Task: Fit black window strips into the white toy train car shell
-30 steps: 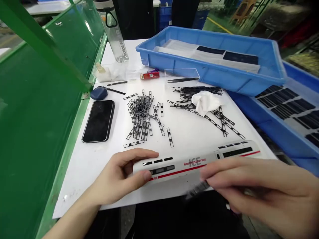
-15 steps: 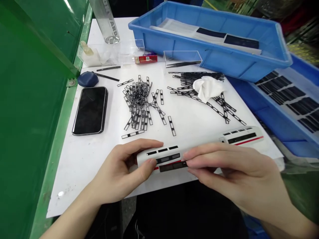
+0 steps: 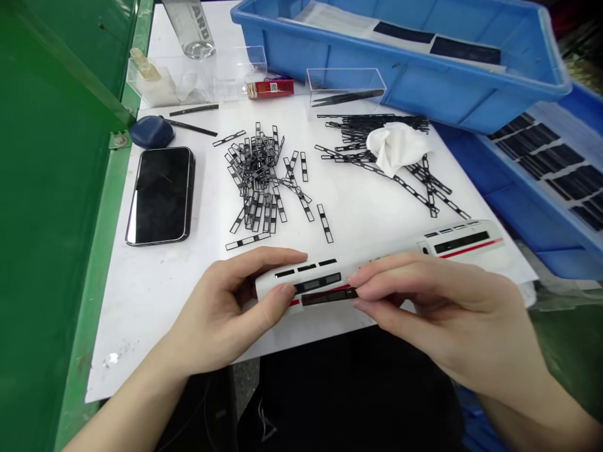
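Note:
A long white model train shell (image 3: 456, 240) with a red stripe and black windows lies across the near edge of the white board (image 3: 155, 289). My left hand (image 3: 226, 311) grips its left end, thumb below and fingers over the top. Fingers of my right hand (image 3: 438, 311) are pinched on a thin black window strip (image 3: 327, 296), which they press against the shell's side just right of my left thumb. A heap of short black window strips (image 3: 259, 179) lies behind, and a second heap of longer strips (image 3: 377, 157) sits to the right under a crumpled white cloth (image 3: 396, 145).
A black phone (image 3: 160, 193) and a dark blue pouch (image 3: 151, 130) lie at left beside a green frame (image 3: 56, 188). Blue trays (image 3: 400, 69) with dark sheets stand at the back and right. A clear box with tweezers (image 3: 346, 95), a red lighter (image 3: 269, 88) and a bottle (image 3: 191, 28) stand behind.
My right hand moved left along the shell and brought a black window strip to its side. The view tilted down, so everything on the table shifted up the frame.

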`<state>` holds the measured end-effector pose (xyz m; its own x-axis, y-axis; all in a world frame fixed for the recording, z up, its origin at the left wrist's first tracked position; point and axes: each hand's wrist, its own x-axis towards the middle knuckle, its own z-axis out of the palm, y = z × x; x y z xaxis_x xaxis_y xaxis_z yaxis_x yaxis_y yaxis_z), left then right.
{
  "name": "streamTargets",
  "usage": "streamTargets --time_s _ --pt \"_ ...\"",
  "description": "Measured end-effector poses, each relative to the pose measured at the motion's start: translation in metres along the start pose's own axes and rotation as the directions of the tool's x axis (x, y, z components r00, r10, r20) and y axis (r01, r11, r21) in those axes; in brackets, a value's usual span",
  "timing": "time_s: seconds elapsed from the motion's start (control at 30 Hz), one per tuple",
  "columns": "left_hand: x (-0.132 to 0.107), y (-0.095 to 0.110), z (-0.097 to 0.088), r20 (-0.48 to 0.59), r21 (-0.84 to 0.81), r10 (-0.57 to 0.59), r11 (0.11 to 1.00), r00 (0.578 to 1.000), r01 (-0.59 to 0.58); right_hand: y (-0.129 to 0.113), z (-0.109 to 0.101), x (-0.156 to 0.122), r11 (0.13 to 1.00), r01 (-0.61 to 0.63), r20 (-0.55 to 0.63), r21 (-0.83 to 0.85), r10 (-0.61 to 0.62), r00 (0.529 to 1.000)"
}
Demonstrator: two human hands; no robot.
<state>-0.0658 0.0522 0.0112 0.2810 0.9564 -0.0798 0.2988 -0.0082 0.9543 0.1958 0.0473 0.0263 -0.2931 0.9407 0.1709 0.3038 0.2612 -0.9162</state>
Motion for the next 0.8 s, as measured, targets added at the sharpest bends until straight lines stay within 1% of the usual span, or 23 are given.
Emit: streamTargets --time_s 0.1,0.17,0.37,0.47,0.53,0.6,0.63,0.67,0.73,0.8 --pt "-0.001 -0.002 -0.001 0.005 -0.014 -0.001 1.000 1.000 0.001 0.000 0.001 0.000 1.000 -0.009 -0.011 -0.007 0.009 1.000" --pt "-0.002 -0.002 -0.002 0.003 -0.017 0.000 1.000 1.000 0.000 0.000 0.002 0.001 1.000 -0.019 -0.017 0.019 0.019 1.000" --pt "0.000 -0.002 -0.001 0.009 -0.063 0.024 0.998 1.000 -0.023 -0.002 0.002 0.002 0.982 -0.146 -0.031 0.118 0.151 0.988" --pt "0.001 -0.001 -0.001 -0.007 -0.031 0.021 0.999 1.000 -0.022 -0.004 -0.008 0.007 0.987 -0.112 -0.062 0.119 0.120 0.991" --pt "0.002 0.000 -0.002 -0.021 0.008 0.010 1.000 1.000 -0.010 -0.007 -0.017 0.013 0.998 -0.047 -0.112 0.046 0.052 0.992" --pt "0.002 0.002 -0.003 -0.034 0.054 0.001 0.999 0.999 0.001 -0.014 -0.026 0.022 0.994 0.034 -0.163 -0.102 -0.050 0.985" --pt "0.002 0.002 -0.004 -0.039 0.076 -0.001 0.997 0.999 0.004 -0.017 -0.030 0.027 0.981 0.066 -0.162 -0.183 -0.097 0.982" --pt "0.002 0.003 -0.005 -0.043 0.092 -0.002 0.996 0.999 0.006 -0.022 -0.034 0.033 0.962 0.094 -0.140 -0.256 -0.133 0.981" --pt "0.003 0.003 -0.005 -0.038 0.099 -0.005 0.995 0.999 0.009 -0.030 -0.039 0.045 0.917 0.152 -0.042 -0.370 -0.180 0.983" --pt "0.004 0.002 -0.005 -0.014 0.084 -0.005 0.996 1.000 0.006 -0.037 -0.043 0.057 0.883 0.202 0.054 -0.424 -0.198 0.979"
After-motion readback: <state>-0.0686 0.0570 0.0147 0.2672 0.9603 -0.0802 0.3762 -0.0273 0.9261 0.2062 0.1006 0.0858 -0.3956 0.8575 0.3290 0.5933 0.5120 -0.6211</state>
